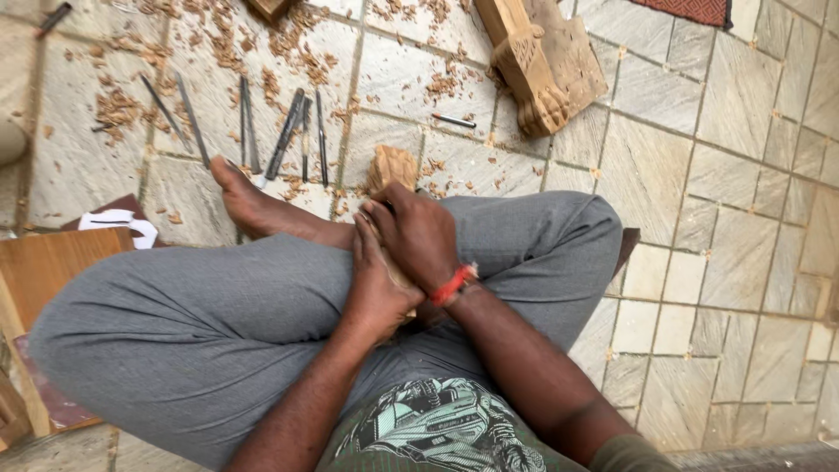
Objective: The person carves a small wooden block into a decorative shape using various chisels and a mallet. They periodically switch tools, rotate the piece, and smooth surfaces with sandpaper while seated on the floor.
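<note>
I sit cross-legged on a stone floor in grey trousers. A pale carved wooden piece rests on my lap, its carved end sticking out past my knee. My right hand, with a red thread on the wrist, lies over the piece and grips it. My left hand wraps the piece from the near side, under the right hand. Most of the wood is hidden by both hands. My bare foot lies to the left of them.
Several metal chisels lie in a row on the floor beyond my foot, among wood shavings. A large carved wooden block stands at the top. A wooden board lies at left.
</note>
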